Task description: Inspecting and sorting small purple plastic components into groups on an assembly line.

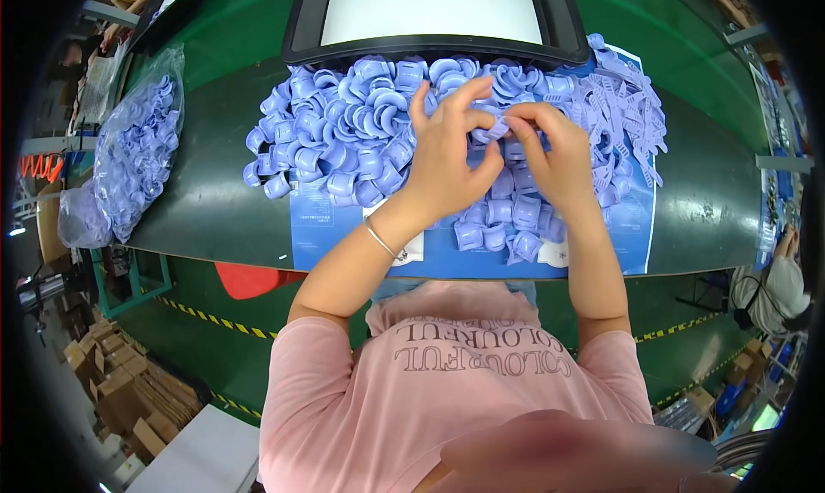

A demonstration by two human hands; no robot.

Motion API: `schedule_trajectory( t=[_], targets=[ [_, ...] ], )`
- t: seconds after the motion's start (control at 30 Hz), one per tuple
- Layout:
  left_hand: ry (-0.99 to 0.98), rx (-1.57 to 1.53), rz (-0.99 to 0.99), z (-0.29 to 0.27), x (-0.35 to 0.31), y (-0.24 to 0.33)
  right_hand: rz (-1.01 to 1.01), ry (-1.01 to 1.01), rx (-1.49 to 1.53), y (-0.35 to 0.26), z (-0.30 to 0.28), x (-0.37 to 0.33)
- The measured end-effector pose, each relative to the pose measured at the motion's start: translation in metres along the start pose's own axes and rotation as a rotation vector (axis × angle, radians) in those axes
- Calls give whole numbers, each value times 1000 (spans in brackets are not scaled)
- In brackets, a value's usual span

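Observation:
Between my hands, above the piles, is a small lavender plastic part; its exact kind is too small to tell. My left hand pinches it from the left, with the other fingers raised. On its right side, the thumb and forefinger of my right hand close on it too. Below and left of them spreads a heap of curved lavender plastic pieces. A pile of flat, slotted lavender strips lies to the right. Several joined-looking pieces sit close to my wrists.
A black tray with a white bottom stands behind the heap. At left lies a clear plastic bag of lavender pieces. Blue printed sheets cover part of the dark table. A red stool is below the table's edge.

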State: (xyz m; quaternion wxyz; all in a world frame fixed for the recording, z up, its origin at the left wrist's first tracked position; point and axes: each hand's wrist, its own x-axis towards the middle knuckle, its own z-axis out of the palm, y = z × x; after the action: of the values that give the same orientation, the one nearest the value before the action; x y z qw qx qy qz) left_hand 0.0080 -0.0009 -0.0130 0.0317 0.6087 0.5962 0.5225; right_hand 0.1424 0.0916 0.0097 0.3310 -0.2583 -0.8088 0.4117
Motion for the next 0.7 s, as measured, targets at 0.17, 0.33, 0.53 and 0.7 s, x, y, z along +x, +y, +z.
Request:
schedule_trajectory(
  t=[0.17,0.33,0.53,0.7],
  targets=[
    [-27,57,-29,-1,-2,-7,-198,11,-253,0,0,-1],
    [-110,-42,38,-6,0,-7,-114,19,-221,-2,-3,-3],
    [-77,-236,27,-1,-2,-8,83,-46,214,-1,-9,2],
    [-70,-258,0,-7,5,1,-46,-116,66,-2,-15,2]
  ],
)
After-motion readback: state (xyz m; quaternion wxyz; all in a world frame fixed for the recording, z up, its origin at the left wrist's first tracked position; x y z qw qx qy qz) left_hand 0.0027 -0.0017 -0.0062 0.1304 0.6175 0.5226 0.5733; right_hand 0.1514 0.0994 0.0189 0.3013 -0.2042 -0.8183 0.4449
